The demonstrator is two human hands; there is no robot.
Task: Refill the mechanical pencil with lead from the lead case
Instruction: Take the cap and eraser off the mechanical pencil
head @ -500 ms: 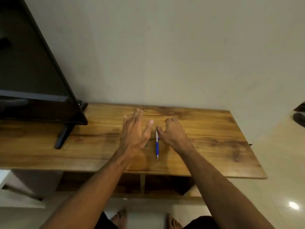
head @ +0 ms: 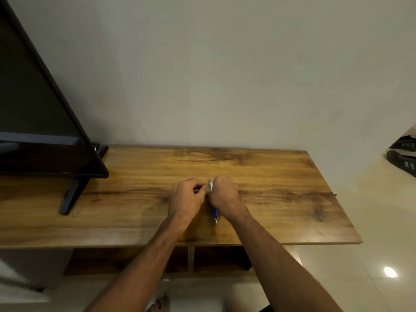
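Centrally, right hand grip wrapping slim blue-white mechanical pencil, left hand curled, contents unclear

Blue-and-white mechanical pencil, tip pointing toward the viewer, middle hidden

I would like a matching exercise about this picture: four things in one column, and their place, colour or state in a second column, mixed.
1 pencil
2 television
3 left hand
4 right hand

A stands at the left end of the table
B grips the pencil
C blue near the tip, white at the other end
D fingers curled, beside the pencil's white end

Pairs: 1-C, 2-A, 3-D, 4-B
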